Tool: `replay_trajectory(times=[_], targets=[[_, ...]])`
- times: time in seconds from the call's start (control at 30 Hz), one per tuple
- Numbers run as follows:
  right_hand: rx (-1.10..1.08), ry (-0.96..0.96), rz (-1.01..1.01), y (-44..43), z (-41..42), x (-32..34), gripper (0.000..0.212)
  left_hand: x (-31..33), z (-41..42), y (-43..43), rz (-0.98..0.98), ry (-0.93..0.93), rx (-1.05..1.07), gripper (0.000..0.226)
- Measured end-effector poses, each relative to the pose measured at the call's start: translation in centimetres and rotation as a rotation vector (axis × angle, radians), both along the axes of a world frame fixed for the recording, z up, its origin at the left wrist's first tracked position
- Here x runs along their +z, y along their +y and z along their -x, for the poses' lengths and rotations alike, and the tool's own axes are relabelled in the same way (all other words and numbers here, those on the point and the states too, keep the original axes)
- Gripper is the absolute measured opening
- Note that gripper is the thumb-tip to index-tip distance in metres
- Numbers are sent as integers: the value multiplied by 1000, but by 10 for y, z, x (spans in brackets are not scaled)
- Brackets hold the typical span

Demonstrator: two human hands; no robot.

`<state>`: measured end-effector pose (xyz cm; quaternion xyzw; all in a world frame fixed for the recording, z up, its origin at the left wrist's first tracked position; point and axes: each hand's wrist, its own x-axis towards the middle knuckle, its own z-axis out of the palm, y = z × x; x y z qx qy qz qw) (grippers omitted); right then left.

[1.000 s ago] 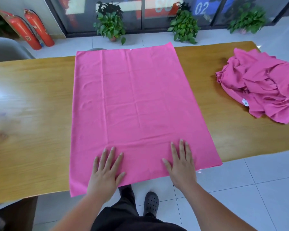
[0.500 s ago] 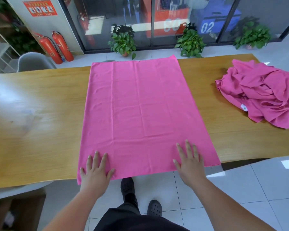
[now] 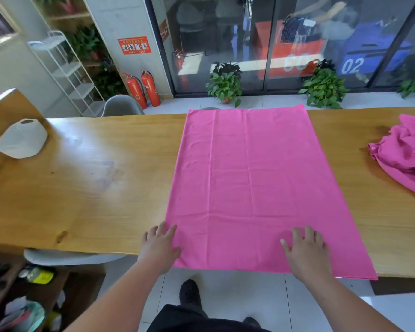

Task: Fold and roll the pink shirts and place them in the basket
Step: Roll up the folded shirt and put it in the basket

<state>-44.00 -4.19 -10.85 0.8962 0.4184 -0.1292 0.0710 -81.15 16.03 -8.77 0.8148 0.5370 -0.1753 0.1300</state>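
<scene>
Pink, folded into one long rectangle: folded pink shirt (image 3: pixel 256 188), flat on the wooden table (image 3: pixel 82 188), centre of the frame. Spans the tabletop from its upper edge down to its lower edge, with the lower hem at or just over that edge. Faintly creased, lengthwise and across.

At the shirt's lower left corner, left hand (image 3: pixel 159 245): palm down, fingers straight and a little spread, gripping nothing. Thumb and nearest finger on the cloth, the other fingers on bare wood just beside the shirt's left edge.

Lower right of centre, right hand (image 3: pixel 306 250): flat on the cloth just above the hem, fingers straight and slightly apart, pressing and not pinching. Wholly inside the shirt's outline, short of its right edge. Hands well apart, most of the shirt's width between them, all the rest of its length above them in the frame.

At the right edge of the frame, on the same table and apart from the folded one, a crumpled pile of pink shirts (image 3: pixel 405 152), cut off by the border, a small white tag at its lower side.

Far left on the table, a white rounded container (image 3: pixel 22 140). Above the table, a grey chair (image 3: pixel 122 105), two red fire extinguishers (image 3: pixel 143 88), a white wire rack (image 3: pixel 65 70) and potted plants (image 3: pixel 225 83) before glass doors. At the bottom, a dark shoe (image 3: pixel 189 292) on pale floor tiles.
</scene>
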Motion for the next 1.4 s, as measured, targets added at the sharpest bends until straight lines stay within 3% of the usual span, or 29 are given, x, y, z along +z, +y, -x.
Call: replay_trajectory(times=[0.3,0.47,0.73,0.9,1.0,1.1,1.4], targets=[[316,259,18,85,79,9,72,7,-10,96,21,-45,-209,85],[151,202,22,122,126,24,58,-3,-1,150,76,-26,-309,89],[162,292,73,207,193,30,71,-3,-19,256,49,-71,-482,82],[42,284,217,227,249,18,68,-15,-43,301,28,-148,-636,79],[42,158,157,234,256,-7,72,-26,-52,326,5,-166,-667,76],[73,158,74,265,259,11,67,-37,-53,351,-17,-199,-662,73],[9,233,40,323,279,16,86,-58,-34,374,-29,-260,-713,75]])
